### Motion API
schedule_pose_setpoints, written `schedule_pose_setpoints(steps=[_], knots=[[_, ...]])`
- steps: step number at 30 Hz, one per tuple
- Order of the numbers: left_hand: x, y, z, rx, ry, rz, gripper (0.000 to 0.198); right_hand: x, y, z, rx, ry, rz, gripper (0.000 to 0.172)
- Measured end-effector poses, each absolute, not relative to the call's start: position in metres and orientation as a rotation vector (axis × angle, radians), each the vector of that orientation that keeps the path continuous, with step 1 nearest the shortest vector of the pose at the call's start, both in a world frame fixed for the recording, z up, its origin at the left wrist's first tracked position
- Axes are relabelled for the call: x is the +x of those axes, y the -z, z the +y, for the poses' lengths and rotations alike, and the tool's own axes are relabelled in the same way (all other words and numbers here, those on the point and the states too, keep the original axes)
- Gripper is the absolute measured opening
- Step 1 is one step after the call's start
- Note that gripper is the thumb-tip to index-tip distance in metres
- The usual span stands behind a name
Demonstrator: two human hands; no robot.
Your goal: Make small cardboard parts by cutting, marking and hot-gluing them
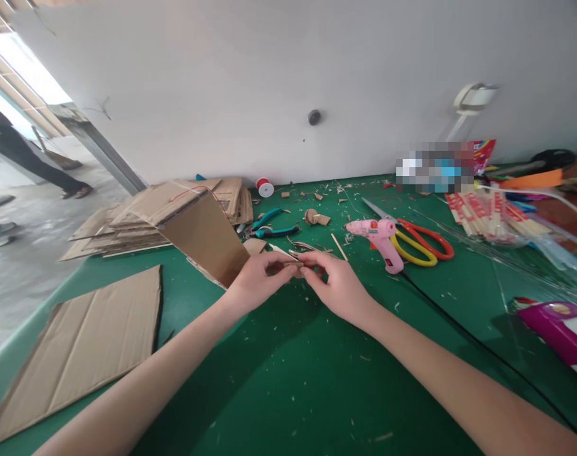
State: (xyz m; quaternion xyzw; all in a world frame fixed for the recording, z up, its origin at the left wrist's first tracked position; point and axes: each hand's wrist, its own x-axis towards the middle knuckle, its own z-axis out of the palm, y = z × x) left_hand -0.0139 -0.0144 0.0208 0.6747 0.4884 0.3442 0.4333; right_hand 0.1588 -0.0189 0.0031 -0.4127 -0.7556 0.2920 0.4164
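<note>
Both hands meet over the green table (288,380) — the left hand (254,282) and right hand (338,285) each pinch a small cardboard piece (298,265) between fingertips, near the pink glue gun (380,237) and scissors (418,244).

The counter (288,380) wears a matt green covering, flecked with rough scraps. The cardboard sheet (83,345) is dull brown paperboard, as is the small card piece (298,266). The glue gun (380,239) is smooth pink plastic; the scissors (405,225) have shiny metal blades and glossy plastic handles.
</note>
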Motion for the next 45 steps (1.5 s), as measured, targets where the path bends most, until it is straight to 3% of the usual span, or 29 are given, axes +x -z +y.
schedule_pose_setpoints(steps=[12, 30, 39, 45], knots=[[-0.012, -0.026, -0.017, 1.621, -0.871, 1.310, 0.017, 0.158, -0.003, -0.019, -0.995, -0.901, -1.830, 0.032], [-0.015, -0.025, -0.020, 1.869, -0.897, 1.290, 0.015, 0.157, 0.001, -0.017, -0.960, -0.987, -1.763, 0.020], [-0.018, -0.025, -0.026, 2.079, -0.942, 1.292, 0.022, 0.162, -0.008, -0.022, -0.983, -0.627, -1.861, 0.020], [-0.021, -0.023, -0.025, 2.011, -1.042, 1.212, 0.020, 0.161, -0.007, -0.022, -0.923, -0.668, -1.795, 0.015]])
